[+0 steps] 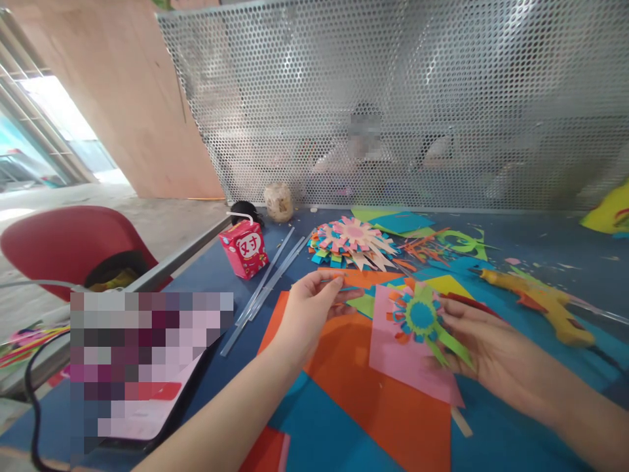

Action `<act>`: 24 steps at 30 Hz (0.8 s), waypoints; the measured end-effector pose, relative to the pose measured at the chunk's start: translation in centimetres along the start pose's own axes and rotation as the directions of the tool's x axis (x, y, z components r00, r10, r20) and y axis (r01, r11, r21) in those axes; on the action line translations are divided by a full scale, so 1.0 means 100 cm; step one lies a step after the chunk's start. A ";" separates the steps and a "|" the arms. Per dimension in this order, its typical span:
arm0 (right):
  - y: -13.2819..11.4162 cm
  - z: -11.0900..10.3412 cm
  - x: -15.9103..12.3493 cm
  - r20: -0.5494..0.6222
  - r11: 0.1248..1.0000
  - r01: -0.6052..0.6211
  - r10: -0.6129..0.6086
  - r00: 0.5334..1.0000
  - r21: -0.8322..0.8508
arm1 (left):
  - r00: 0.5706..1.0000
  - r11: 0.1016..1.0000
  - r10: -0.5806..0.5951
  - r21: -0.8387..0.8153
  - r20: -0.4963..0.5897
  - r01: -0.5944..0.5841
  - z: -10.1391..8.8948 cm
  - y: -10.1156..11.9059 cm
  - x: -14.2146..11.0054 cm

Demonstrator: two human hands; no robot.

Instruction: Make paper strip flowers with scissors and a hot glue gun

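Observation:
My right hand (486, 337) holds a layered paper rosette (421, 316) by its right edge. It has a blue centre, a fringe of green, orange and blue, and two green tails hanging down. Left of it my left hand (314, 305) is raised with thumb and forefinger pinched together. Whatever may be between those fingertips is too small to make out. Beneath the rosette lies a pink sheet (388, 354), on top of orange paper (363, 393) and blue paper (324, 426). Several finished rosettes (354, 236) are piled farther back.
A yellow glue gun (550, 305) lies at the right, clear glue sticks (270, 282) at the left. Behind them stand a red drink carton (244, 249) and a jar (278, 201). A tablet-like screen (157, 406) is at lower left. A perforated metal panel (393, 98) closes the back.

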State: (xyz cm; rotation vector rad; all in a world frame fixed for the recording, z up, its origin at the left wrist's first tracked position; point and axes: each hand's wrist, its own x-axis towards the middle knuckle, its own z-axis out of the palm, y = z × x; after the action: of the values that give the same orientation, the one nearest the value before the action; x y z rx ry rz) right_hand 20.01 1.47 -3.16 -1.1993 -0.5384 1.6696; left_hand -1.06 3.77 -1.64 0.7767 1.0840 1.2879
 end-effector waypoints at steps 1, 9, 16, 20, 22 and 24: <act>0.000 0.000 -0.001 -0.006 1.000 -0.009 0.009 1.000 -0.002 | 1.000 1.000 -0.001 0.008 0.001 0.001 0.000 0.000 0.000; 0.003 -0.004 0.000 0.136 0.939 0.146 -0.108 0.985 -0.310 | 0.998 0.998 0.029 0.059 0.054 -0.033 -0.004 0.001 0.002; 0.013 -0.011 -0.011 0.692 -0.017 0.811 -0.532 0.488 -0.585 | 0.970 0.943 0.202 0.242 0.134 -0.229 0.000 0.001 -0.007; 0.006 -0.028 -0.015 0.910 -0.410 0.835 -0.346 0.231 -0.368 | 0.874 0.788 0.417 0.380 0.252 -0.485 0.003 0.001 -0.021; 0.006 -0.034 -0.018 0.937 -0.430 0.851 -0.298 0.182 -0.302 | 0.706 0.549 0.603 0.449 0.370 -0.705 0.000 0.004 -0.028; 0.011 -0.035 -0.024 0.886 -0.275 0.885 -0.388 0.255 -0.375 | 0.442 0.233 0.669 0.396 0.597 -0.888 -0.003 0.007 -0.034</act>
State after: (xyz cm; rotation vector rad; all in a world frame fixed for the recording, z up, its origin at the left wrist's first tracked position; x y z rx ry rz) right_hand 22.73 -1.77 -4.42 -0.7058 -2.3377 0.2414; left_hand -1.46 0.53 -0.44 2.3034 0.8628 1.4877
